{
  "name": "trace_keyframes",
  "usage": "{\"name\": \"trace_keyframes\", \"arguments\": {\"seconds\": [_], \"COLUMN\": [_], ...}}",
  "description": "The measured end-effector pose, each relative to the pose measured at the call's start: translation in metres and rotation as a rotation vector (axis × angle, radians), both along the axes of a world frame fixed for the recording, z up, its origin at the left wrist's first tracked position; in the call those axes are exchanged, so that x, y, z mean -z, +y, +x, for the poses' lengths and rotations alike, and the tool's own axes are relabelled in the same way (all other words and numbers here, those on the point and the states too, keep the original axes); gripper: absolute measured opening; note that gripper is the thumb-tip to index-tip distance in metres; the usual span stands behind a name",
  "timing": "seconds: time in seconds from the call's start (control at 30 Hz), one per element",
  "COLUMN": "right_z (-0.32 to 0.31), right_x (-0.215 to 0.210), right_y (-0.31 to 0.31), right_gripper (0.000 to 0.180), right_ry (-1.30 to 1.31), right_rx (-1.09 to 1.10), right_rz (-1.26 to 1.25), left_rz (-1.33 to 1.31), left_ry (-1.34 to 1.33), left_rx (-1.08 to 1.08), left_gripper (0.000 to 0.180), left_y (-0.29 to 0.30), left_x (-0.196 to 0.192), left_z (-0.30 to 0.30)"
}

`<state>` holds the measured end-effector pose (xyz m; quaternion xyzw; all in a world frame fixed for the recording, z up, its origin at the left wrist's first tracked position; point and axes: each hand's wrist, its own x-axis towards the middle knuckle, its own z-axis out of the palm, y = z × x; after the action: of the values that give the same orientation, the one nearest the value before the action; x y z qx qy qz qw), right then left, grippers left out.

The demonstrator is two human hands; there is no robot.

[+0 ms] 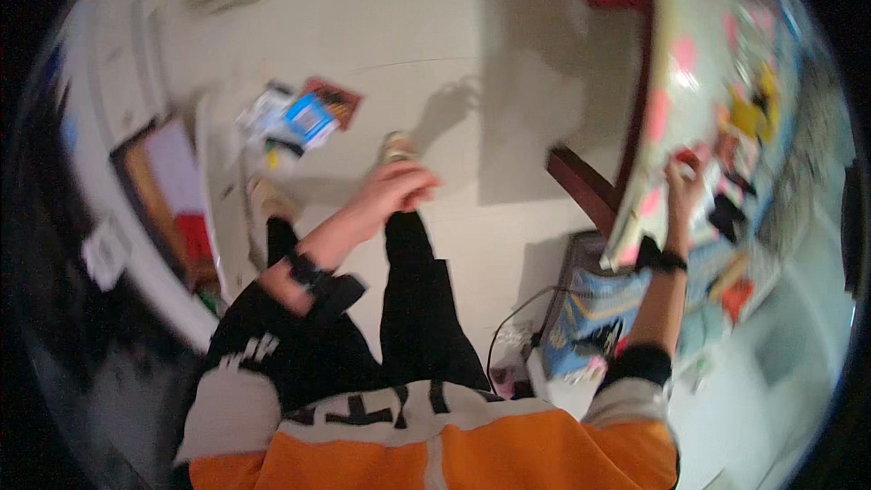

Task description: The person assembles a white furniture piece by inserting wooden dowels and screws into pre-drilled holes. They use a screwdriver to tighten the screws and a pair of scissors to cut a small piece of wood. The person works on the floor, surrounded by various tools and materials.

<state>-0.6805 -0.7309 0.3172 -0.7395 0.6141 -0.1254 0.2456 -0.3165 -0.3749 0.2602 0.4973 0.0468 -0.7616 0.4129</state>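
My left hand (pixel 397 189) hangs over the floor in front of my legs, somewhat blurred, its fingers loosely bent and holding nothing that I can see. My right hand (pixel 684 189) reaches over the table at the right. Its fingertips close on a small red object (pixel 687 159), too blurred to name. Just beyond that hand lie yellow packets (pixel 749 118) and a black item (pixel 726 216). The table's cover (pixel 655 154) is pale with pink spots.
Papers and a blue packet (pixel 309 120) lie on the floor near my feet. A dark wooden table leg (pixel 581 189) juts out at the right. Below the table stands a blue patterned box or bag (pixel 570 331), with a dark cable (pixel 510 319) beside it. White furniture (pixel 122 63) lines the left.
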Motion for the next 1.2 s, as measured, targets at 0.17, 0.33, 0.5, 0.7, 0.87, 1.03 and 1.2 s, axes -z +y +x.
{"name": "trace_keyframes", "arguments": {"seconds": [0.17,0.33,0.5,0.7,0.87,1.03,1.2], "right_z": [0.16,0.312,0.391,0.408,0.448,0.511,0.536], "right_x": [-0.058,-0.051,-0.035,-0.042,-0.058,-0.043,-0.014], "right_y": [0.096,0.217,0.327,0.38,0.383,0.44,0.492], "right_gripper": [0.04,0.05,0.053,0.055,0.042,0.039,0.036], "right_ry": [-0.346,-0.627,-0.897,-0.64,-0.407,-0.193,-0.083], "right_rx": [-0.363,-0.693,-0.773,-0.933,-1.127,-1.73,-1.949], "right_rz": [0.244,0.24,0.506,0.78,0.626,0.154,-0.051], "left_rz": [-0.073,-0.198,-0.485,-0.233,0.15,0.224,0.092], "left_ry": [0.35,0.839,0.459,0.006,-0.219,-0.237,-0.203], "left_rx": [-0.179,-0.715,-1.183,-1.319,-1.271,-1.113,-1.03], "left_gripper": [0.04,0.059,0.043,0.036,0.035,0.031,0.037], "left_y": [-0.011,0.019,0.091,0.177,0.265,0.319,0.351], "left_x": [-0.028,-0.056,-0.064,-0.067,-0.075,-0.079,-0.083], "left_z": [-0.004,0.033,0.078,0.11,0.111,0.108,0.117]}}
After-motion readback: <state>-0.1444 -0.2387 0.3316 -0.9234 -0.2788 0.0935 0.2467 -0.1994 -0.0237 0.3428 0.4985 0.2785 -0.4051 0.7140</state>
